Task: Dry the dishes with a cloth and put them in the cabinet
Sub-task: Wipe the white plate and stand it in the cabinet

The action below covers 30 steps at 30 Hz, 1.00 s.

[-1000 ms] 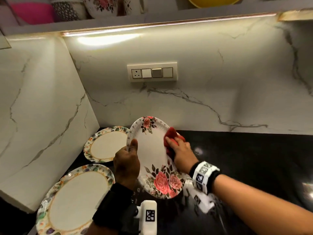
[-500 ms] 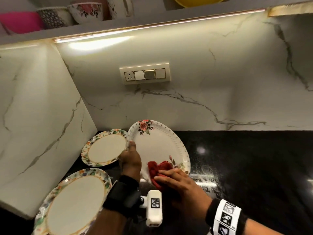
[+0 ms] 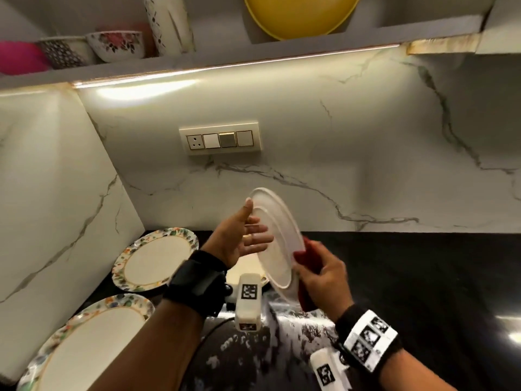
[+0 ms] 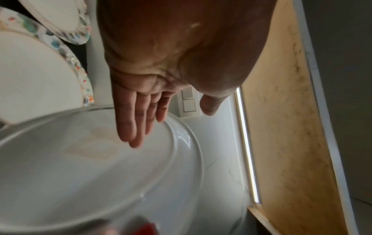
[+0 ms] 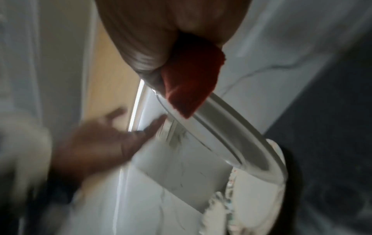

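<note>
Flipped since a moment ago, the plate [image 3: 275, 235] shows its white underside, right hand [image 3: 324, 275] pinching its rim through the red cloth [image 3: 306, 249], left hand [image 3: 239, 238] flat-fingered behind.

Red cloth [image 5: 191, 76] pinched w/ plate [image 5: 221, 136] rim, R hand [image 5: 161, 31].

Plain white underside on the plate [image 3: 275, 235] held up over the black, glossy desk [image 3: 408, 277]. Red cloth [image 3: 306, 273] against the plate's lower edge. Left of the plate, two cream plates [image 3: 155, 256] with speckled multicolour floral rims. Above the plate, white marble wall [image 3: 338, 136] with grey veins, cream switch panel [image 3: 221, 139], yellow dish [image 3: 298, 15], rose-patterned bowl [image 3: 117, 46], pink bowl [image 3: 19, 57].
</note>
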Tool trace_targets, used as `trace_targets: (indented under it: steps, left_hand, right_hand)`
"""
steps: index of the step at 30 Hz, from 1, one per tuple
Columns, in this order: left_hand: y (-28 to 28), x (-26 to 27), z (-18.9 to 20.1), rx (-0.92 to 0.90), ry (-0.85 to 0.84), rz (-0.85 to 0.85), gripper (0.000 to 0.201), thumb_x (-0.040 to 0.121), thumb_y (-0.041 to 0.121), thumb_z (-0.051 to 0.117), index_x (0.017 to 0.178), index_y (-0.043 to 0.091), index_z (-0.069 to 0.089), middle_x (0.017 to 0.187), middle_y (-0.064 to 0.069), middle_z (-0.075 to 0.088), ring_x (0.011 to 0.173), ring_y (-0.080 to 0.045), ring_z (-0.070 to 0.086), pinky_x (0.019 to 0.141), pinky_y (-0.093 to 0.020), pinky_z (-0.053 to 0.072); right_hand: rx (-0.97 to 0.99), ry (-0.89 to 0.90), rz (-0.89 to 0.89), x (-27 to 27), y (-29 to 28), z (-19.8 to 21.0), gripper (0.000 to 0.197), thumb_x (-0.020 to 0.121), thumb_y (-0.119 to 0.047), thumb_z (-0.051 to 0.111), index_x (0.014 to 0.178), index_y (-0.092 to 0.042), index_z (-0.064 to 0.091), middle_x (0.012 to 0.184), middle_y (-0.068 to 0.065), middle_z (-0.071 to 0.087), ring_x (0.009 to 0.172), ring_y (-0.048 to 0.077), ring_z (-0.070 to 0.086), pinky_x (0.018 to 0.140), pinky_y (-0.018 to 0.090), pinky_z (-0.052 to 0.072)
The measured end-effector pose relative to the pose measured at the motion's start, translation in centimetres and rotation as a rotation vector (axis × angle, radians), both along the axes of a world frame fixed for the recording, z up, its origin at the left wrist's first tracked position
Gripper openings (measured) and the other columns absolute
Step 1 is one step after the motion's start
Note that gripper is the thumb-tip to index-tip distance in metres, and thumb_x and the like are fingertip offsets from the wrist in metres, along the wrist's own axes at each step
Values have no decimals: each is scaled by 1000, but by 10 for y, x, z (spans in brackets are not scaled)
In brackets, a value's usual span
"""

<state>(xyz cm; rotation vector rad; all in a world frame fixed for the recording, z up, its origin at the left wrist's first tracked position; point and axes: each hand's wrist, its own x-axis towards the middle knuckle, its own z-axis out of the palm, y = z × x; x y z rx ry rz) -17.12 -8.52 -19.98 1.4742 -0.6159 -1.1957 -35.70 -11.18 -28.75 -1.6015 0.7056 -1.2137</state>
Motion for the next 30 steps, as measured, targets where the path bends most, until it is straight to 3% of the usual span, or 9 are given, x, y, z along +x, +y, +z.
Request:
trace_targets:
  steps: [4,6,8,11,14,19,22,26,30]
  left_hand:
    - [8,4,-60,59,-322,211,50,88,55,52,111,12,64,103,0,63,97,-23,59,86,-33,44]
    - [20,12,-91,101,-154,331,67,90,61,45,128,7,57,120,-5,62,113,-25,55,97,-35,42]
    - [29,13,-108,87,116,314,71,90,68,33,128,13,57,122,-8,65,115,-29,58,101,-45,45]
    - [34,17,-113,-12,263,421,62,96,59,31,120,10,60,114,-16,68,105,-33,62,91,-45,50]
    - [36,25,-111,-53,188,619,52,96,50,44,116,5,60,110,-14,67,95,-30,63,78,-38,52]
    - [44,44,-87,-162,-130,744,49,98,41,46,112,-2,63,112,-17,66,105,-33,61,97,-44,48]
    - [46,47,-79,-241,-286,603,40,100,36,45,87,3,65,87,-14,66,80,-25,60,81,-38,51]
    - [44,50,-78,-314,-464,361,56,95,44,45,68,-5,55,60,-12,53,57,-18,46,56,-40,43]
    - [44,66,-86,-273,-571,249,55,95,44,44,70,-3,59,68,-23,61,60,-23,53,62,-50,49]
  right_hand:
    - [487,-320,-39,-22,-28,0,40,74,8,70,102,-21,67,95,6,72,88,26,65,80,42,55]
    - [667,-424,37,-33,-32,-4,40,71,1,70,106,-18,66,98,12,71,88,29,65,76,42,57]
    - [771,-461,125,-40,-34,-10,43,71,-2,68,112,-15,64,101,14,71,90,31,67,72,40,59]
    - [846,-429,210,-40,-37,-18,41,77,-1,65,117,-11,61,109,18,70,96,34,68,84,49,57]
    - [915,-226,122,-31,-44,-25,36,79,-6,69,114,-5,61,98,22,71,78,31,71,65,45,60]
    - [1044,-139,1,-18,-85,-3,16,95,-13,53,97,2,59,72,20,69,55,28,69,49,38,58]
    - [906,45,59,12,-99,19,23,91,8,44,109,5,58,88,22,64,63,31,66,57,39,57]
    - [264,612,-8,78,-86,26,41,77,14,49,102,-12,68,96,8,67,91,31,66,84,33,51]
    - [-169,806,-42,120,-50,42,58,78,1,55,128,-26,62,137,1,56,129,20,49,112,19,27]
